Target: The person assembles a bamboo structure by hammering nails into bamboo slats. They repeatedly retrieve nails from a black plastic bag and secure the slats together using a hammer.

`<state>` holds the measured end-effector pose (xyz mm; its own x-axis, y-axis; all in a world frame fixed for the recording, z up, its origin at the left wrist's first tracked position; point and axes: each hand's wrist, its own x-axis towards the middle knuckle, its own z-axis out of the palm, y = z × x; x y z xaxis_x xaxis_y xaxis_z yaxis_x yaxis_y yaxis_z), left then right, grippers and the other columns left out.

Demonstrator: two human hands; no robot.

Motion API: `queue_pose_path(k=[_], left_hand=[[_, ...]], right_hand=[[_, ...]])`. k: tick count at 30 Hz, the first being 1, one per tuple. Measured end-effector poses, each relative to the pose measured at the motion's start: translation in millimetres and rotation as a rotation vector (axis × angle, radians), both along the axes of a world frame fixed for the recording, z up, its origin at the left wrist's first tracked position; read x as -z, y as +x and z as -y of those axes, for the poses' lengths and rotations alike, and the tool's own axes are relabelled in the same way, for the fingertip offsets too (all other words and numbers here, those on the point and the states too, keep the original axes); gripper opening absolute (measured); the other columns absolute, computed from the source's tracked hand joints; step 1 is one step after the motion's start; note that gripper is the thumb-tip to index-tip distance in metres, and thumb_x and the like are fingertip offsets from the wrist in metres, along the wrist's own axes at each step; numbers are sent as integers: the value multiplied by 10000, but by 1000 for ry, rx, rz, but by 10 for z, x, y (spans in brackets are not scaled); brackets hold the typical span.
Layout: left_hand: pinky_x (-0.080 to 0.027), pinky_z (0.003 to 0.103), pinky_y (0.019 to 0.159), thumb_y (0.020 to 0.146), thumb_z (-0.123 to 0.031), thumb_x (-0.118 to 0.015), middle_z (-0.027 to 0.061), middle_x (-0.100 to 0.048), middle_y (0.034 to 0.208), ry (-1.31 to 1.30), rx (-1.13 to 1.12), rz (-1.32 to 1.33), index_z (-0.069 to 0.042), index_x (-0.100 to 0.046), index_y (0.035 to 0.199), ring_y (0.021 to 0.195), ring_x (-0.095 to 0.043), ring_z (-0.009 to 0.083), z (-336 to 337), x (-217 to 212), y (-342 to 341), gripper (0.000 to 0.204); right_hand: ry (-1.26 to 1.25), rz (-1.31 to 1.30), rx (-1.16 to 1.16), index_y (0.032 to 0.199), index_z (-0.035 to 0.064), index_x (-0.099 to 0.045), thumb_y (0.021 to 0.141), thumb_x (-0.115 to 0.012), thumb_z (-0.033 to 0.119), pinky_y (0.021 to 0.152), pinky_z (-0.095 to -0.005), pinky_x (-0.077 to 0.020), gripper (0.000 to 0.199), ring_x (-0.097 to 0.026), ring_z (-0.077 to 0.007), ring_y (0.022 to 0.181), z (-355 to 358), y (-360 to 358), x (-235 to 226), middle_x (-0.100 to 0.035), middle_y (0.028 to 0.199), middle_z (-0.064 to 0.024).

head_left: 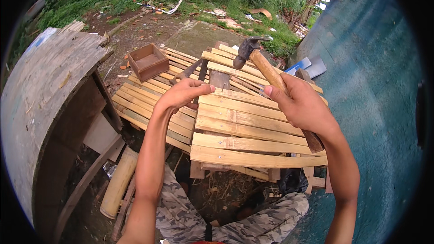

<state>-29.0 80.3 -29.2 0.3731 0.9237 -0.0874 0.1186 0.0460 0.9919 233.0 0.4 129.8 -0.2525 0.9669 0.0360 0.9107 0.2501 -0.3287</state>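
My right hand (304, 101) is wrapped around the wooden handle of a claw hammer (266, 68), raised above the slats with its dark metal head up and to the left. At the left ends of the bamboo slats (248, 117), my left hand (183, 95) grips a slat, thumb on top and fingers partly hidden under the edge. A thin nail (223, 87) stands upright just right of that thumb. The nearer slats show nail heads in a row and rest across a wooden frame in front of me.
A second slatted panel (149, 108) lies beyond, bearing a small wooden box (149, 65) and a handsaw (187, 71). A weathered board (49, 81) stands at left, a blue-green wall (379, 86) at right. A bamboo piece (118, 185) and a black plastic bag (291, 180) are below.
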Motion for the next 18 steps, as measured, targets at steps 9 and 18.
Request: queue_pose_path(k=[9,18], left_hand=[[-557,359,757,879,-480,-715,141,-708,1119,-6,1,41,26,-692,1218,985,-671,199,8,13,9,610],[-547,353,769,882,-473,-718,141,-706,1134,-13,-1,49,33,-688,1218,1005,-665,200,15,20,13,608]], right_hand=[[-46,213,-86,980,-41,-618,1009,-593,392,699,-481,-482,435,-634,-437,753,-26,-136,163,-631,756,-234],[261,-373,-57,978,-38,-592,1025,-579,405,625,-428,-471,445,-569,-323,631,-101,-61,93,-585,694,-183]])
